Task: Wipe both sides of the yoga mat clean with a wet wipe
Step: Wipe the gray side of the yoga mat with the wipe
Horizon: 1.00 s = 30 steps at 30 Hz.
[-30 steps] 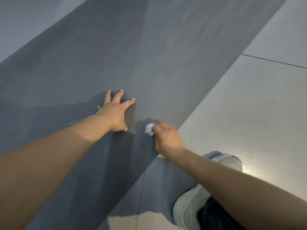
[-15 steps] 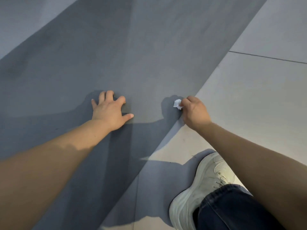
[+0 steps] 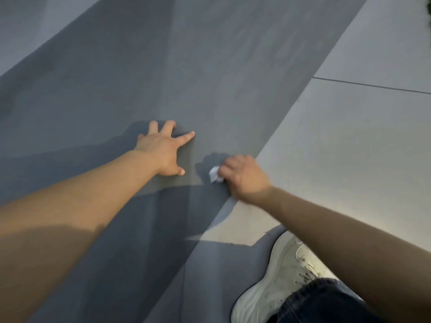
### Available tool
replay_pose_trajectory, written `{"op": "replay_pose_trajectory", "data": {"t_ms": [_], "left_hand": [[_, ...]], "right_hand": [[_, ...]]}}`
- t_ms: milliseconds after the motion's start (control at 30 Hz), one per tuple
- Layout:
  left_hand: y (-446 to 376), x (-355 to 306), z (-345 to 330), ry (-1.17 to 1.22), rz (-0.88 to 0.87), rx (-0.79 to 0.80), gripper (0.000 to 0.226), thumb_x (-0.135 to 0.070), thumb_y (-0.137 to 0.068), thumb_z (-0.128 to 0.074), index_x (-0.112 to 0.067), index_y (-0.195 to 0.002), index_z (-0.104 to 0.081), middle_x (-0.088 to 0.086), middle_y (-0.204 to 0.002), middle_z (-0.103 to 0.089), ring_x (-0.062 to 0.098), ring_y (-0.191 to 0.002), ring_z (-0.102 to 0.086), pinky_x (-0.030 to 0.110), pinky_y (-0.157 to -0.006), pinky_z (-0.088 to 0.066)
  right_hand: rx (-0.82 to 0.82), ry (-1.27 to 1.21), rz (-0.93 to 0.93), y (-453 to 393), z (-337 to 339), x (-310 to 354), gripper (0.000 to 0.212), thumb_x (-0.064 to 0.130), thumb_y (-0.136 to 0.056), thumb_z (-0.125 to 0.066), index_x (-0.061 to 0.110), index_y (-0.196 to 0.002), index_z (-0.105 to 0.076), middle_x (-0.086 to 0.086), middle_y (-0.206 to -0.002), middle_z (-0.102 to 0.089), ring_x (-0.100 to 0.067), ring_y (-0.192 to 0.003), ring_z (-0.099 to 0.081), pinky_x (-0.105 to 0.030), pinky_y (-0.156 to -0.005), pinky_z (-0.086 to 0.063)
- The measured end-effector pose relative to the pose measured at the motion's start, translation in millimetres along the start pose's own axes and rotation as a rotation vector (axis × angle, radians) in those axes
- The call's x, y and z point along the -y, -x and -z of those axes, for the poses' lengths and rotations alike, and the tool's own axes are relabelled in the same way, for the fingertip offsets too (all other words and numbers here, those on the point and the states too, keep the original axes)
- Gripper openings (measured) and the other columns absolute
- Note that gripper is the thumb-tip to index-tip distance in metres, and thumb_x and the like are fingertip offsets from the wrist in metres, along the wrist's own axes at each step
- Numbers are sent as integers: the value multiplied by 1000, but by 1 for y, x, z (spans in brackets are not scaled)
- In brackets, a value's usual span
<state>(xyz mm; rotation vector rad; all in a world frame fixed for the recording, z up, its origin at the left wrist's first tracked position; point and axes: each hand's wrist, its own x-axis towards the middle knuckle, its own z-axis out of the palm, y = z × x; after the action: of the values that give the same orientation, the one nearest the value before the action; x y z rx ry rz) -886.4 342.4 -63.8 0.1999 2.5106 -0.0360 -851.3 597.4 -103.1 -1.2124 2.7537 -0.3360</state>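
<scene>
Pale floor tiles [image 3: 349, 141] are filling the right side of the view, with a dark joint line running across them. A grey yoga mat [image 3: 198, 66] is lying flat on the floor, stretching from the lower left up toward the top of the view, its right edge running diagonally beside the bare tiles.

The left hand [image 3: 163, 151] is resting palm down on the mat, near the mat's middle, its fingers [image 3: 185, 136] spreading apart and lying straight, the thumb pointing back toward the person. Its shadow is falling on the mat just behind it.

The right hand [image 3: 245, 176] is curling over a small crumpled white wet wipe [image 3: 214, 174], its fingers pinching the wipe and pressing it against the mat, close to the mat's right edge. The wipe is sticking out on the left of the hand, and the hand is slightly blurred. The two hands are lying near each other but apart.

At the lower right, a white sneaker [image 3: 279, 271] is standing on the floor just beside the mat, with the dark denim hem of a trouser leg [image 3: 326, 301] covering its top.
</scene>
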Motion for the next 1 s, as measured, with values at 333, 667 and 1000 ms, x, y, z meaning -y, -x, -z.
{"op": "replay_pose_trajectory", "data": {"t_ms": [333, 667, 1000], "left_hand": [[-18, 2, 13, -120, -112, -14, 116, -76, -55, -80, -46, -151, -23, 0, -164, 5, 35, -152, 8, 69, -116, -17], [-31, -3, 18, 113, -132, 146, 111, -47, -48, -98, -29, -137, -33, -15, -163, 24, 35, -151, 22, 75, -111, -21], [-33, -3, 17, 129, -121, 151, 110, -48, -44, -98, -31, -134, -37, -20, -160, 21, 34, -151, 22, 75, -111, -21]], "right_hand": [[-184, -38, -474, -34, 6, -37, 21, 19, -73, -42, 14, -82, -60, -12, -79, -58, -36, -74, -56, -43, -62, -45], [-63, 57, -39, -29, 9, -52, 12, 19, -76, -54, 22, -85, -60, -3, -81, -54, -27, -75, -51, -34, -61, -32], [-233, -45, -505, -61, 14, -77, 32, 23, -74, -32, 13, -82, -62, -12, -77, -62, -37, -72, -60, -40, -61, -46]]}}
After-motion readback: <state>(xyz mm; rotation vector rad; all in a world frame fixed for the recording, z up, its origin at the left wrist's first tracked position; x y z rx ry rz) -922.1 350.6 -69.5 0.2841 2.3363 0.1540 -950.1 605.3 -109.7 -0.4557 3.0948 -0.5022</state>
